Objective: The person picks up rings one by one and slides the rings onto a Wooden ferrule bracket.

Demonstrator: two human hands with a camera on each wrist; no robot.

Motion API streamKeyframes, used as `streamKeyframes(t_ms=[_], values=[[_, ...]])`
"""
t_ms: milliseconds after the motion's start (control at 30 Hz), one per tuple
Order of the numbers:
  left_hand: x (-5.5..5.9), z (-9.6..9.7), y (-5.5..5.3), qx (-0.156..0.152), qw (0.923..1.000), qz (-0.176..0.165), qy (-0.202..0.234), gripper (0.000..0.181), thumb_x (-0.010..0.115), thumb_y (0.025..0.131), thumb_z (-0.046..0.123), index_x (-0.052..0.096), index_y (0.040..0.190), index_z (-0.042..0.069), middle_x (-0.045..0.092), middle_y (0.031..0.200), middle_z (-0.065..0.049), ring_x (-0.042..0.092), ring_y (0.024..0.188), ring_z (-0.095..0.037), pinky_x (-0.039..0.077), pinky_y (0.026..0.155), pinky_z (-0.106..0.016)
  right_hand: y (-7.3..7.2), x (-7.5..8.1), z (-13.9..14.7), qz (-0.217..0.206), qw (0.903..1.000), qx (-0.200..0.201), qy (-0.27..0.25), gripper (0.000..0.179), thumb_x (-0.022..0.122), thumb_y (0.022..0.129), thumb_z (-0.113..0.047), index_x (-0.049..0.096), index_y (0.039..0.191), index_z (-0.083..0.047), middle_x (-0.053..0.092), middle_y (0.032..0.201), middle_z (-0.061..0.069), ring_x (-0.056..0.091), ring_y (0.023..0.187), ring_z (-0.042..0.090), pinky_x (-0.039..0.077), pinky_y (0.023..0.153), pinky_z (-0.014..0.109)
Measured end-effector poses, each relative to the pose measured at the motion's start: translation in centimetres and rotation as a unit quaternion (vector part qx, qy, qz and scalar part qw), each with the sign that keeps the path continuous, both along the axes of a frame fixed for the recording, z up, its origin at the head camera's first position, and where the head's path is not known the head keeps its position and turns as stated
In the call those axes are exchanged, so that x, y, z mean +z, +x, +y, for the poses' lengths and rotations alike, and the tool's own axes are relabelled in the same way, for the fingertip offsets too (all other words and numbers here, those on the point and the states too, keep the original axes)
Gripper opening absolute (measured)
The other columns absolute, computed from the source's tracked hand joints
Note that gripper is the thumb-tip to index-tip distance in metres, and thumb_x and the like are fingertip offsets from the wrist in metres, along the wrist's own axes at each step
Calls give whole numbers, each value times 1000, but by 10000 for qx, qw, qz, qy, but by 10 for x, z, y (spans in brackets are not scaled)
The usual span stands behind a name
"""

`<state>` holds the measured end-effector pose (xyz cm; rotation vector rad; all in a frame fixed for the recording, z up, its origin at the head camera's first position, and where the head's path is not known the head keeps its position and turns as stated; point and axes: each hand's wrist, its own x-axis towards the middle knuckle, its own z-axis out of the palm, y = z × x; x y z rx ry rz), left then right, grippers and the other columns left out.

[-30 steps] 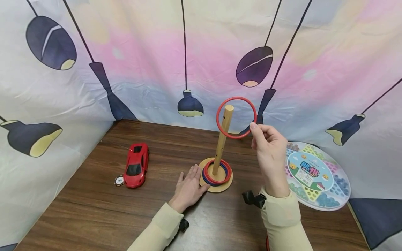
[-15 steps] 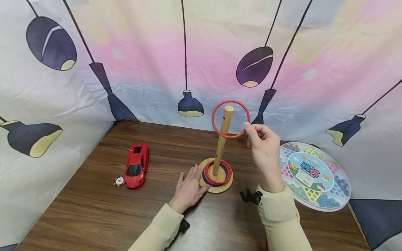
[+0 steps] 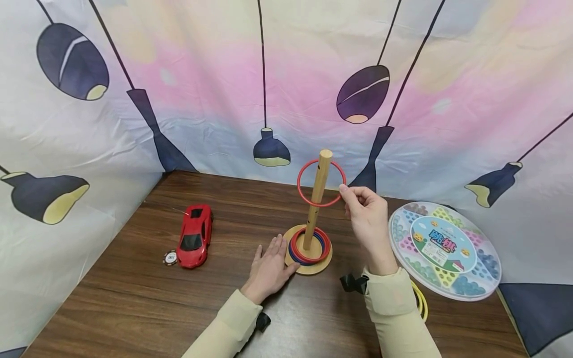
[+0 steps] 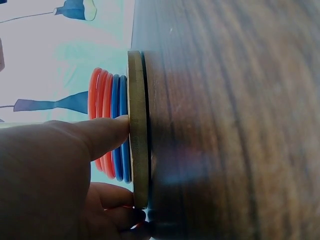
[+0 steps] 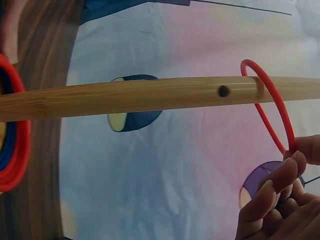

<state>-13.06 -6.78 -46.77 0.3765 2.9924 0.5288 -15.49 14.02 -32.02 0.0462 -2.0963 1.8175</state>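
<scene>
A wooden ring-toss post (image 3: 319, 189) rises from a round wooden base (image 3: 309, 270). Between thumb and fingertips, my right hand (image 3: 369, 219) pinches a red ring (image 3: 299, 185) at its right side. In the right wrist view this red ring (image 5: 280, 102) encircles the upper part of the post (image 5: 150, 95), tilted. Low on the base lie several red rings (image 4: 100, 90) over two blue rings (image 4: 119, 172). My left hand (image 3: 267, 271) lies with extended fingers against the base's left edge; its thumb (image 4: 107, 132) touches the base in the left wrist view.
A red toy car (image 3: 194, 236) and a poker chip (image 3: 170, 257) are on the left of the wooden table (image 3: 134, 298). A round Chinese checkers box (image 3: 403, 238) lies at the right. Yellow rings (image 3: 423, 306) show beside the right sleeve. A printed cloth (image 3: 215, 99) hangs behind.
My right hand has moved left and down with the red ring, which now sits below the post's tip. More of the yellow rings shows beside the sleeve. The left hand stays put.
</scene>
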Motion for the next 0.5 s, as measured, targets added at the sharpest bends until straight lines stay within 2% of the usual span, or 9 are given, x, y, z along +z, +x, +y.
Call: streamKeyframes(t_ms=[100, 500], values=[[0, 0, 0, -19, 10000, 24, -2, 79, 54, 95, 53, 36, 149, -1, 30, 156, -15, 28, 143, -27, 20, 112, -58, 1, -8, 0, -188, 9997, 3, 159, 34, 68, 92, -32, 68, 90, 2, 50, 59, 2, 46, 52, 14, 36, 47, 23], [0, 0, -1, 18, 10000, 9, 7, 79, 55, 94, 54, 36, 149, -1, 30, 155, -15, 28, 144, -27, 19, 112, -58, 6, -47, 4, -1131, 9900, 256, 806, 33, 67, 92, -37, 69, 88, -5, 55, 66, 14, 42, 52, 17, 29, 46, 26]])
